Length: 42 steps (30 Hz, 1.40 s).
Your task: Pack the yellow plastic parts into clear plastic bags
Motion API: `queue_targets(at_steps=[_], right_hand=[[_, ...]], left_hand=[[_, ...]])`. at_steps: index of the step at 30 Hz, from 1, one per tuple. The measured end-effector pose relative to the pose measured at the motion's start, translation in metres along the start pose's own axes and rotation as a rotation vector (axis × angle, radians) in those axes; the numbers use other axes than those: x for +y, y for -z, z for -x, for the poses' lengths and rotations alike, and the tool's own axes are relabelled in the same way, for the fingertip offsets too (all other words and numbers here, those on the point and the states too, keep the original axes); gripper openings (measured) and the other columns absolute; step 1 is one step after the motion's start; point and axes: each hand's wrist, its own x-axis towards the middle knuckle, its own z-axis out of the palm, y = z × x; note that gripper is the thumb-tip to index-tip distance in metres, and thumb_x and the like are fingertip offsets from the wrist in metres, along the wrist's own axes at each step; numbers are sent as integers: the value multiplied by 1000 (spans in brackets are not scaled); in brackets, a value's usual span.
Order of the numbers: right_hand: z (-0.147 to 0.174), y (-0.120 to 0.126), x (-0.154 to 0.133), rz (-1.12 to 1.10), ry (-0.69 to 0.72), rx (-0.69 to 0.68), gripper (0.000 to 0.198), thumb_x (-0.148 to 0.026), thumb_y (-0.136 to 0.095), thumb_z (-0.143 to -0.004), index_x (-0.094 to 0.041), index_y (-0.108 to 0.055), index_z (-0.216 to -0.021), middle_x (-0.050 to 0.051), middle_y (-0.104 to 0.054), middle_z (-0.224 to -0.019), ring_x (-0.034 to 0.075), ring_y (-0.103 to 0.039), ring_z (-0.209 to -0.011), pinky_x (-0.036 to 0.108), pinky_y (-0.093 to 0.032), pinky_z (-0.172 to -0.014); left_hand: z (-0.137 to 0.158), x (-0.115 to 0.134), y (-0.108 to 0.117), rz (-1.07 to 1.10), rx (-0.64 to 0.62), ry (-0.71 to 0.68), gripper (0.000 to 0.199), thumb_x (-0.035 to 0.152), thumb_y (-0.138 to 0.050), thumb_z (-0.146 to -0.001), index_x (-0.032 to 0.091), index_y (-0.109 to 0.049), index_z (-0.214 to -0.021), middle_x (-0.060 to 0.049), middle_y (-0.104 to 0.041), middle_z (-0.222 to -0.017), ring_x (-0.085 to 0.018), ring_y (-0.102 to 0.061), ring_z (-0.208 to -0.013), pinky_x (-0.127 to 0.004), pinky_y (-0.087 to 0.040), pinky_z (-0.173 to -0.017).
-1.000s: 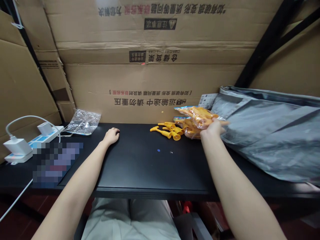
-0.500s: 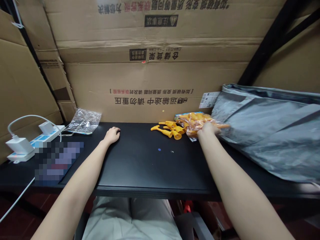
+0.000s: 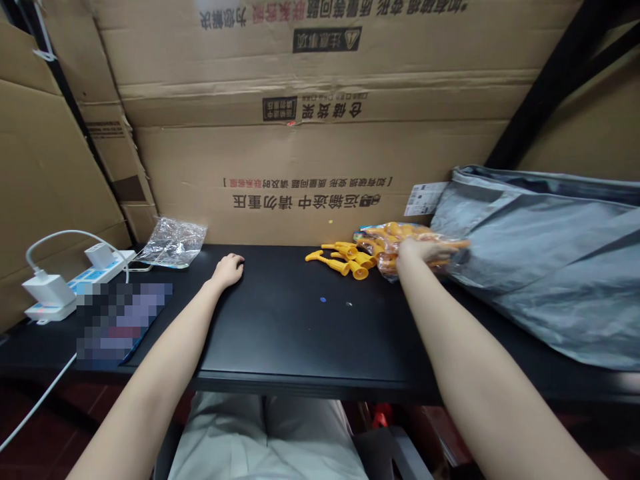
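Note:
My left hand [image 3: 229, 270] rests on the left part of the black table [image 3: 280, 333]. Its fingers are curled together, and nothing shows in them. My right hand [image 3: 420, 251] lies on a clear plastic bag [image 3: 390, 250] full of yellow-orange plastic pieces at the back right. The fingers are bent over the bag and partly hidden. An orange piece [image 3: 459, 244] sticks out just right of these fingers, inside or beside the film. Several loose yellow cone-ended plastic pieces [image 3: 345, 260] with thin stems lie left of the bag.
A large grey bag [image 3: 540, 260] stands on the right. A crumpled clear wrapper [image 3: 175, 241], a white power strip [image 3: 100, 272] with chargers and a blurred-out flat object [image 3: 125, 323] lie left. Cardboard [image 3: 310, 153] stands behind. A small blue disc [image 3: 323, 300] lies mid-table.
The whole view has shifted slightly to the right. My right hand has moved a little further right over the bag, its fingers now reaching toward the protruding orange piece. My left hand stays put.

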Motion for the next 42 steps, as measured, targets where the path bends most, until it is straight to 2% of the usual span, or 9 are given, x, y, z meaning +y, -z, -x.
queue_targets(at_steps=[4,8,12,16,21,27,30,36,42], right_hand=[[4,10,-2,-5,-257,3,55,0,-49,-66,-10,-48,-121,29,-24,-141,29,-28,-130,43,-27,-103],[6,17,-3,62,-344,-55,64,-5,-60,-62,-8,-46,-124,30,-23,-142,35,-21,-132,54,-22,-103],[9,22,-5,40,-133,-74,57,-7,-51,-67,-10,-47,-124,27,-25,-143,35,-18,-134,61,-14,-103],[18,26,-20,4,135,-77,50,-8,-45,-71,-8,-49,-121,24,-30,-143,33,-17,-135,58,-9,-107],[39,18,-54,-55,280,-153,39,-13,-42,-76,-8,-55,-112,19,-52,-124,29,-41,-121,47,-29,-102],[81,9,-68,-43,385,-497,28,-15,-40,-81,-12,-59,-100,16,-63,-103,25,-57,-97,37,-42,-87],[95,11,-66,130,470,-719,25,-18,-43,-82,-13,-63,-98,15,-65,-103,26,-58,-98,37,-43,-85],[105,20,-68,404,612,-880,29,-21,-43,-86,-14,-66,-101,13,-66,-108,27,-58,-104,37,-43,-86],[107,19,-67,424,646,-890,33,-21,-42,-86,-11,-64,-109,16,-62,-115,28,-55,-108,38,-43,-87]], left_hand=[[-1,-1,-1,7,8,-5,32,23,-45,-84,19,-65,-109,-9,-61,-117,-22,-56,-110,-34,-42,-98],[-1,-1,-2,7,13,-4,31,23,-46,-84,20,-65,-108,-8,-61,-116,-21,-56,-109,-35,-43,-98],[1,2,1,11,40,8,31,22,-45,-83,17,-64,-107,-9,-61,-116,-22,-55,-111,-34,-42,-99],[4,2,13,-44,175,171,35,22,-43,-84,8,-59,-112,-19,-53,-126,-28,-49,-120,-38,-38,-103],[8,-9,24,-33,278,441,47,23,-48,-80,0,-48,-120,-31,-36,-139,-38,-33,-132,-52,-27,-107],[12,-26,26,1,200,670,60,31,-47,-81,-1,-37,-130,-31,-22,-147,-39,-18,-139,-56,-21,-108],[12,-25,29,-20,126,725,62,36,-42,-82,-1,-37,-132,-30,-28,-144,-38,-24,-137,-54,-24,-107],[10,-1,44,-103,-59,625,55,36,-37,-85,1,-50,-126,-26,-47,-134,-36,-42,-126,-45,-38,-98],[10,29,45,-185,-188,254,42,29,-41,-82,8,-66,-109,-20,-62,-119,-29,-58,-111,-34,-44,-91]])
